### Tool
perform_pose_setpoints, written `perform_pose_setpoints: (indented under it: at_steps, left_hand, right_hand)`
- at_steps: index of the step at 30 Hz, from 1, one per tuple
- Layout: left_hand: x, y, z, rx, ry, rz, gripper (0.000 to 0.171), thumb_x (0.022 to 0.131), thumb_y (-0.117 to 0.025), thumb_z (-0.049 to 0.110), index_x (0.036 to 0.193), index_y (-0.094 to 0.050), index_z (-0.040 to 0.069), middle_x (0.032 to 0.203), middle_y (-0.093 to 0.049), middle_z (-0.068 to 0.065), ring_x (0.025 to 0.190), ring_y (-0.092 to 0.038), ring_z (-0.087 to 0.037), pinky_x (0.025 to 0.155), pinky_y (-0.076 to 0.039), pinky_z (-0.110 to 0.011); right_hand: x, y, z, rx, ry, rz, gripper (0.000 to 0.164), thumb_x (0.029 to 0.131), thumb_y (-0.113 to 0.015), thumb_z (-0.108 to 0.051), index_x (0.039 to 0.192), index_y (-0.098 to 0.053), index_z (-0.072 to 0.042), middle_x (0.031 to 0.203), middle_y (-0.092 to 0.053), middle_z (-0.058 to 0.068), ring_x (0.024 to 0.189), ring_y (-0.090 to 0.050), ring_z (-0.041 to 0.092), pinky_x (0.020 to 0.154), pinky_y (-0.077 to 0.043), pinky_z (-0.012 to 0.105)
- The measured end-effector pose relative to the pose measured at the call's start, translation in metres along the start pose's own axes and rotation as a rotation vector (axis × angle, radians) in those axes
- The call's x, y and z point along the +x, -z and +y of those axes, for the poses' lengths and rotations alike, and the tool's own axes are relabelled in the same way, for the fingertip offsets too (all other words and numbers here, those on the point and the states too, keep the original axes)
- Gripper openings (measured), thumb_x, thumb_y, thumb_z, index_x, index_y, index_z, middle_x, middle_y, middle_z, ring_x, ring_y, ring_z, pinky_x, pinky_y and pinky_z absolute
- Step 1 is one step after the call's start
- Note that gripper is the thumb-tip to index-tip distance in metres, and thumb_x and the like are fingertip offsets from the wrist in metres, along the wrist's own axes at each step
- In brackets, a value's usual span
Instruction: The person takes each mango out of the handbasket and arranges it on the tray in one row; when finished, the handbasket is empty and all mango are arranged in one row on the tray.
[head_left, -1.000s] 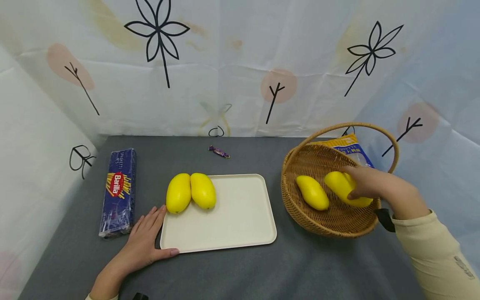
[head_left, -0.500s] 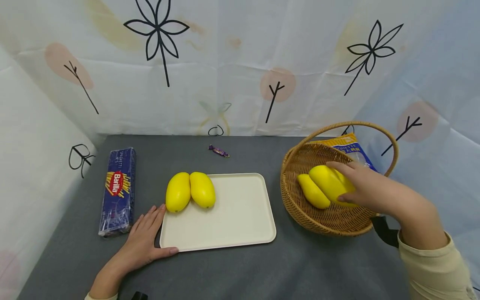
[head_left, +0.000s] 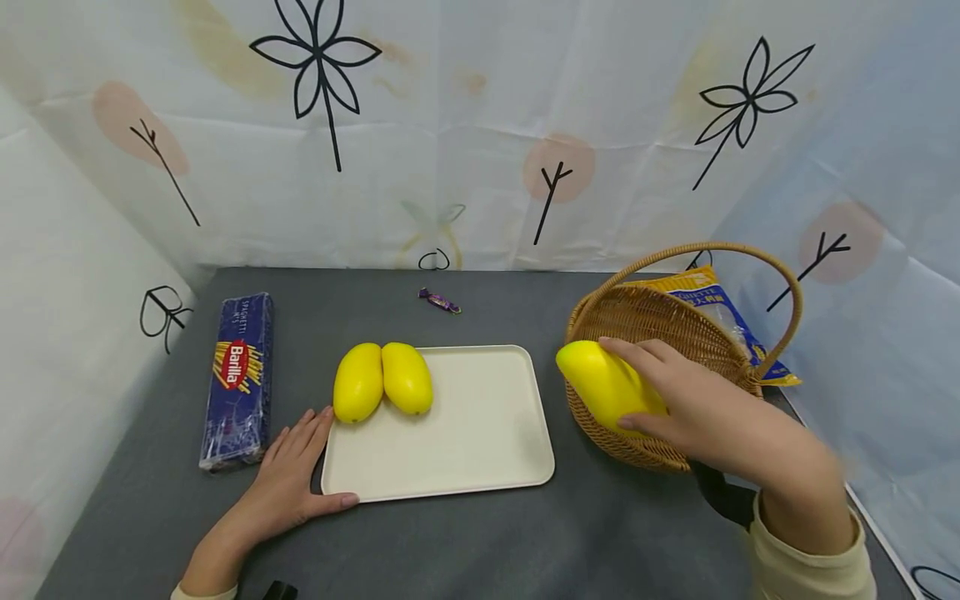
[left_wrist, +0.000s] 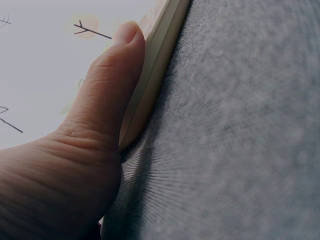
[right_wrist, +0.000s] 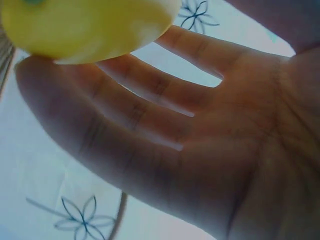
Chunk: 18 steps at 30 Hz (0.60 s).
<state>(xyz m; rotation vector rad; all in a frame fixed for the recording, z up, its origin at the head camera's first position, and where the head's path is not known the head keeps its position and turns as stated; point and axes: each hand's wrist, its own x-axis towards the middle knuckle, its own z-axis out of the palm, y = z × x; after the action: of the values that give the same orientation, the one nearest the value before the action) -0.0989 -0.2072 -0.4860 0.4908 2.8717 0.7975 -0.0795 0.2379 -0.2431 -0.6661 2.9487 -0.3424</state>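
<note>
My right hand [head_left: 705, 412] grips a yellow mango [head_left: 603, 387] at the near left rim of the wicker basket [head_left: 675, 312]. Thumb and fingers lie on opposite sides of the fruit; the right wrist view shows the fingers against this mango [right_wrist: 95, 30]. Whatever lies behind the fruit in the basket is hidden. A cream tray [head_left: 480, 425] carries two more mangoes side by side, one [head_left: 357, 383] by its left edge and another [head_left: 407, 379] touching it. My left hand [head_left: 288, 475] rests at the tray's near left corner, fingers straight and thumb [left_wrist: 110, 85] along the front edge.
A blue spaghetti pack [head_left: 236, 383] lies left of the tray. Behind the tray is a purple wrapped candy [head_left: 440, 301]. A yellow and blue bag [head_left: 712, 296] sits behind the basket, whose tall handle [head_left: 795, 308] arches up. Patterned cloth walls [head_left: 450, 125] enclose the grey table.
My right hand has lifted the mango from inside the basket and carried it left to the rim. The left hand and the tray have stayed put.
</note>
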Motion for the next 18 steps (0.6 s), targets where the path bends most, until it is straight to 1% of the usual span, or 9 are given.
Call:
perform_pose_setpoints:
  at_steps: [4,9,12,14,18]
  left_hand:
    - [0.0,0.001,0.001,0.005,-0.006,0.007,0.122,0.07,-0.068,0.07,0.155,-0.006,0.01,0.157,-0.017,-0.021,0.145,-0.01,-0.039,0.117,0.009,-0.047]
    - [-0.001,0.001,0.002,-0.001,0.0,0.008,0.122,0.069,-0.068,0.07,0.155,-0.006,0.01,0.157,-0.017,-0.021,0.144,-0.011,-0.039,0.117,0.01,-0.046]
    - [-0.001,0.0,0.002,-0.001,0.003,0.004,0.122,0.069,-0.068,0.07,0.155,-0.006,0.011,0.157,-0.017,-0.021,0.144,-0.01,-0.039,0.117,0.01,-0.045]
    - [-0.001,0.0,0.002,-0.003,0.008,0.001,0.122,0.069,-0.068,0.07,0.155,-0.006,0.011,0.158,-0.017,-0.021,0.145,-0.01,-0.039,0.117,0.011,-0.045]
    - [-0.001,0.001,0.002,-0.005,0.017,-0.007,0.122,0.068,-0.069,0.07,0.155,-0.006,0.011,0.158,-0.016,-0.02,0.145,-0.01,-0.039,0.117,0.009,-0.047]
  right_hand:
    - [0.009,-0.012,-0.015,0.055,0.035,0.014,0.073,0.085,-0.074,-0.023,0.146,-0.036,-0.015,0.126,-0.053,0.004,0.097,-0.052,0.014,0.08,-0.05,0.034]
    - [0.027,-0.035,-0.028,0.092,0.07,0.052,0.072,0.086,-0.072,-0.024,0.147,-0.036,-0.013,0.13,-0.053,0.004,0.104,-0.052,0.016,0.085,-0.049,0.036]
    - [0.04,-0.049,-0.034,0.127,0.067,0.058,0.074,0.087,-0.072,-0.027,0.148,-0.033,-0.014,0.132,-0.052,0.005,0.107,-0.052,0.017,0.087,-0.049,0.036]
    - [0.048,-0.057,-0.037,0.148,0.058,0.066,0.076,0.087,-0.071,-0.028,0.149,-0.031,-0.013,0.132,-0.052,0.008,0.106,-0.053,0.017,0.087,-0.049,0.036]
    - [0.066,-0.074,-0.045,0.224,-0.002,0.075,0.078,0.087,-0.071,-0.03,0.15,-0.029,-0.011,0.133,-0.05,0.012,0.103,-0.054,0.019,0.087,-0.049,0.036]
